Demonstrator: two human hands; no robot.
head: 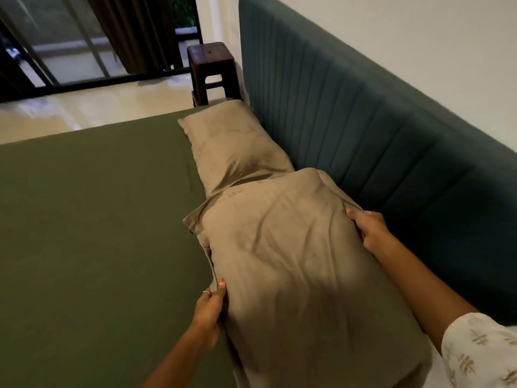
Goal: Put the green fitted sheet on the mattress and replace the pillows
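A dark wooden stool (214,69) is seen beyond the bed's far corner, beside the padded teal headboard (349,119); a curtain (134,29) is hung at the barred window behind. Two tan pillows are counted on the green fitted sheet (92,219), which is spread over the mattress: the far pillow (235,149) is laid against the headboard; the near pillow (293,270) is overlapped onto it and gripped at opposite edges by the left hand (209,312) and right hand (369,229), fingers clamped on the fabric.

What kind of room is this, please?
Most likely a bedroom. A bed with a green fitted sheet stands against a padded headboard, two beige pillows lie along it, and a small wooden stool stands beside the bed.
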